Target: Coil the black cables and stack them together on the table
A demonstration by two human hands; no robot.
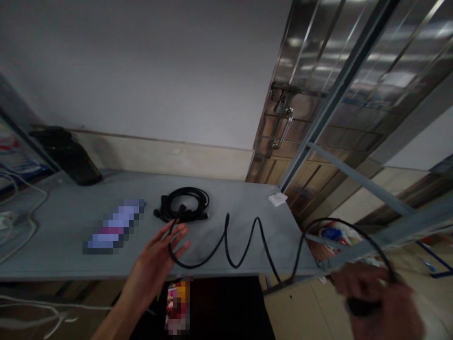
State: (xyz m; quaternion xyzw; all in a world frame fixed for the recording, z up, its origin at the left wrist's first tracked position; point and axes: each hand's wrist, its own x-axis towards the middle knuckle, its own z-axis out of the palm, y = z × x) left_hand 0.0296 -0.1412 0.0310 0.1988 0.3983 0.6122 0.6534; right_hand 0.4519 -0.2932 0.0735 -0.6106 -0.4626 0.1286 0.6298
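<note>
A loose black cable [233,264] runs in wavy loops across the grey table [134,264], from my left hand to my right. My left hand [159,259] is over the table's front edge with its fingers apart, and the cable passes at its fingertips; whether it grips the cable is unclear. Off the table's right end, my blurred right hand [378,293] is closed round the cable, with a dark piece under its fingers. Just behind my left hand lies a coiled black cable [186,191] with its plug ends showing.
A pixelated blue item [116,224] lies on the table's left. Behind it leans a black device [71,156]. White cables [31,226] run along the left edge, and a white scrap [278,199] lies at the right corner. A metal frame post [318,118] rises at the right.
</note>
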